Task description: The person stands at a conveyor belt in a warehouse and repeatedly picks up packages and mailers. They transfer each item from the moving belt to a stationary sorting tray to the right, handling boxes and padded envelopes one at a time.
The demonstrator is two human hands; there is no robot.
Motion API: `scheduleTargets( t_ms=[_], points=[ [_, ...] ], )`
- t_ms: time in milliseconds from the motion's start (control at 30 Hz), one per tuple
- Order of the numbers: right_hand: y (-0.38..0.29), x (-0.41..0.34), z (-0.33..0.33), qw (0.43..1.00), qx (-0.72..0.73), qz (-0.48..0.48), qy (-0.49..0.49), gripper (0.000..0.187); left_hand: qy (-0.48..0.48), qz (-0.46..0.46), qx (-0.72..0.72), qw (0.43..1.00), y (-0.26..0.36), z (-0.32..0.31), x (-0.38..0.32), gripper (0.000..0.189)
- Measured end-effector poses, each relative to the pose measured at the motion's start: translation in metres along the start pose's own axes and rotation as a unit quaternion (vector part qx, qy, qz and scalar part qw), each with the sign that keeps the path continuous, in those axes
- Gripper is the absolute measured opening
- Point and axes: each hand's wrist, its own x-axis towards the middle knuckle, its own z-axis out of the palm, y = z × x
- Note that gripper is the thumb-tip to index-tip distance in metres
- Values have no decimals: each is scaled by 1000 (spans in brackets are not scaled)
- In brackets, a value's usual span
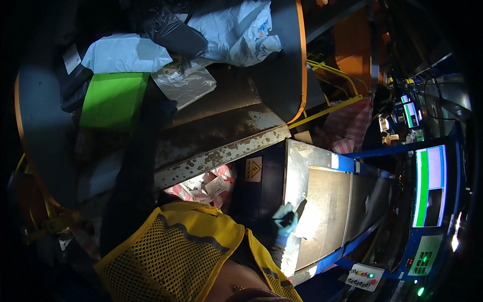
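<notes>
My left arm in a dark sleeve reaches up into a metal chute (222, 113) filled with parcels. My left hand (168, 108) is dark and in shadow beside a grey plastic-wrapped parcel (186, 85); its grip is hidden. Close by lie a bright green parcel (115, 99) and a white plastic mailer (124, 54). My right hand (285, 219), in a pale glove, is over the near edge of a belt conveyor (332, 204). Something dark shows at its fingers, but glare and shadow hide what it is. A brightly lit white patch (308, 221), perhaps a flat parcel, adjoins that hand.
A black plastic parcel (179, 37) and a crumpled white bag (237, 34) lie higher in the chute. Below its worn metal lip (226, 156) is a red-and-white striped sack (211, 187) with parcels. A monitor (430, 187) and a push-button box (365, 277) stand right of the conveyor.
</notes>
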Motion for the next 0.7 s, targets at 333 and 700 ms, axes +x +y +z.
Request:
scheduleTargets(
  t_ms=[333,700],
  points=[
    [128,51,177,966,-183,175,-57,39,123,-254,-200,938,24,80,-21,39],
    [122,13,151,761,-638,37,-113,46,-163,-96,161,969,-48,85,6,26]
  ],
)
